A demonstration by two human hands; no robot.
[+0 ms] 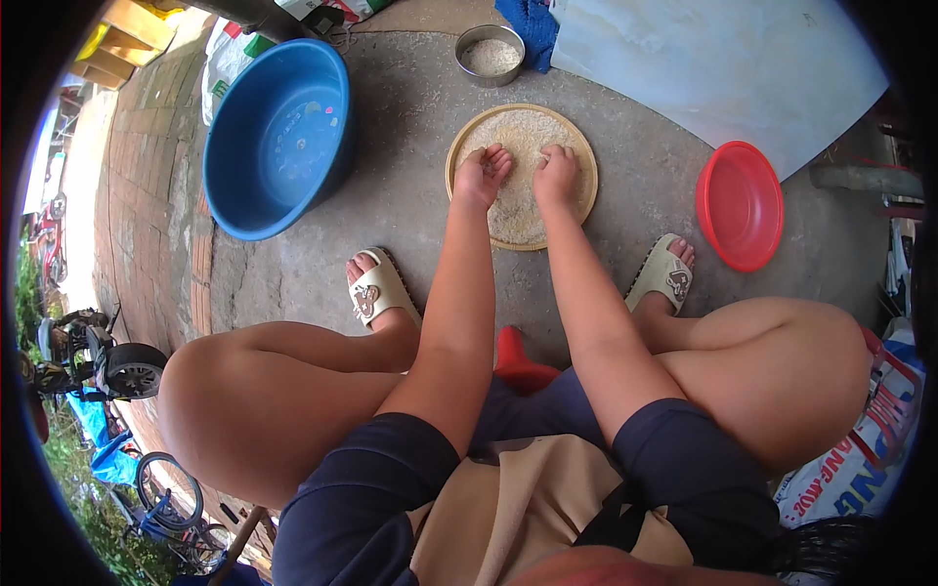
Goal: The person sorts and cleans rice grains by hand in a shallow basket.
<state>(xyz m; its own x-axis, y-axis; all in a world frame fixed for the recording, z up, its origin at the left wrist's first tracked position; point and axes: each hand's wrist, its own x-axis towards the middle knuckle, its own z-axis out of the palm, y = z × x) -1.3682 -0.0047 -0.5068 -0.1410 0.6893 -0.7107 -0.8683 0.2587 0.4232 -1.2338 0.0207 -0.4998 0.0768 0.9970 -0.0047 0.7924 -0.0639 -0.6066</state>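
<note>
A round tray with a tan rim [590,191] sits on the floor in front of me, spread with pale grains that look like rice [518,217]. Over its left part is my left hand [485,176], palm turned up, the fingers loosely curled and apart, with nothing I can make out in it. My right hand [556,176] is over the right part of the grains. Its fingers are bent and pressed together, and whatever they may hold is hidden.
A small metal bowl [490,56] of grains stands behind the tray. To the left is a large blue basin [277,137]; to the right, a red basin [741,205]. A pale sheet [723,68] covers the back right floor. My sandaled feet flank the tray.
</note>
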